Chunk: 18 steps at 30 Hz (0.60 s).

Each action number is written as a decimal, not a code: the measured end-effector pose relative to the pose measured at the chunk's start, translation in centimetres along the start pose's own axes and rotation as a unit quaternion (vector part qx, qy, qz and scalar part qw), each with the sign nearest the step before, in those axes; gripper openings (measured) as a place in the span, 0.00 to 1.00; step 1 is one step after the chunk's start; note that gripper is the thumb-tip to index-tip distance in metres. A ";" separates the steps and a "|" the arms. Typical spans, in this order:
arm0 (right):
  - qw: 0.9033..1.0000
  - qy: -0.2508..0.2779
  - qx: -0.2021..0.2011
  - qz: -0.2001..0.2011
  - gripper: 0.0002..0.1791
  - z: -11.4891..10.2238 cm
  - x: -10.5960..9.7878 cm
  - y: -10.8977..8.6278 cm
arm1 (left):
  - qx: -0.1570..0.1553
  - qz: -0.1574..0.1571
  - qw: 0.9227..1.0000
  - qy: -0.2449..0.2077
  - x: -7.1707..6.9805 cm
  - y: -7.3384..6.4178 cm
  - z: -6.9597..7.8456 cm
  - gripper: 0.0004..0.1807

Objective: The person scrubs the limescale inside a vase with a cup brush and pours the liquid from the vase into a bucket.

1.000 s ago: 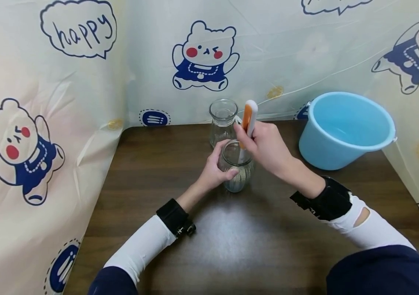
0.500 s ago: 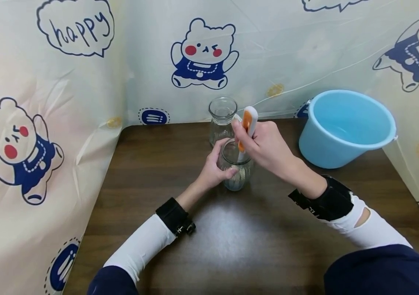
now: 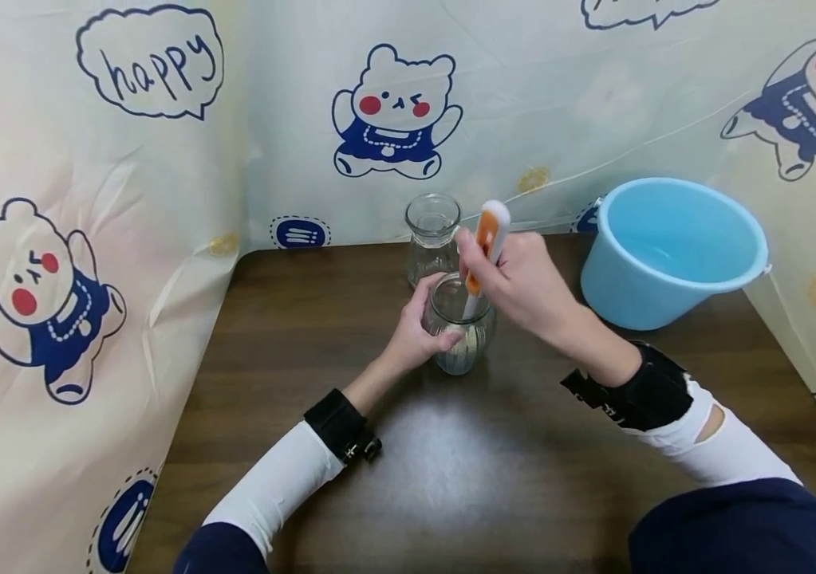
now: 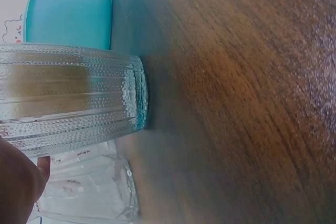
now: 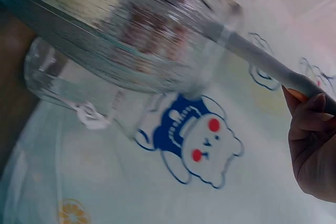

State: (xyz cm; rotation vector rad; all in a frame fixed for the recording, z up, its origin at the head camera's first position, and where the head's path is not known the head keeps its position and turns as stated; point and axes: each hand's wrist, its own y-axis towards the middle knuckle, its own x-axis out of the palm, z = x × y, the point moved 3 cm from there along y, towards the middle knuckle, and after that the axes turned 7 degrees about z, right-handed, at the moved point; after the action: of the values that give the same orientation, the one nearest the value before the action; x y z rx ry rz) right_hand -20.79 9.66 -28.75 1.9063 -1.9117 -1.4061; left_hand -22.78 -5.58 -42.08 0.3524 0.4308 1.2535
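A ribbed clear glass jar (image 3: 459, 360) stands on the table, its mouth facing up. My left hand (image 3: 410, 335) grips its left side, thumb in front and fingers round the back near the rim. In my right hand (image 3: 525, 283) I hold the white and orange handle (image 3: 491, 229) of a bottle brush, which slants down through the jar's mouth. Through the glass in the left wrist view, the brush's pale beige head (image 4: 50, 85) shows as a block inside the jar. A second glass jar (image 3: 429, 257) with a flared rim stands just behind the first, partly hidden by it.
To the right at the back stands a light blue bucket (image 3: 648, 299). Brown wood-grain tabletop (image 3: 307, 335) lies around the jars. A cloth (image 3: 293, 143) printed with bears hangs behind the table and along its sides.
The brush handle has dipped and risen a little and now tilts more to the right, with my right hand shifting slightly. My left hand keeps its grip on the jar.
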 end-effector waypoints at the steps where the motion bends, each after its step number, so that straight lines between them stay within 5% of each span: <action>1: 1.000 -0.002 -0.005 -0.010 0.24 0.2 0.4 -0.2 | -0.001 -0.001 1.000 0.003 0.0 0.0 0.0 0.51; 5: 0.999 -0.005 -0.014 -0.036 0.23 0.5 1.6 -0.8 | -0.009 -0.005 1.000 0.020 -0.1 -0.1 0.0 0.54; 12: 0.999 0.000 -0.041 -0.014 0.23 -0.3 1.3 -0.6 | -0.004 -0.003 1.000 0.021 -0.3 -0.1 0.2 0.51; 18: 0.999 -0.012 -0.029 -0.037 0.24 0.1 1.7 -1.3 | -0.007 -0.006 1.000 0.027 -0.1 -0.1 0.1 0.56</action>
State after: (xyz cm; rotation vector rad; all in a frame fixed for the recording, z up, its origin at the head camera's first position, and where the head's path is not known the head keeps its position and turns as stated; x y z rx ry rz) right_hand -20.28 8.56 -30.47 1.9622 -1.8063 -1.4952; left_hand -22.67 -5.68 -42.01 0.3035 0.4697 1.2569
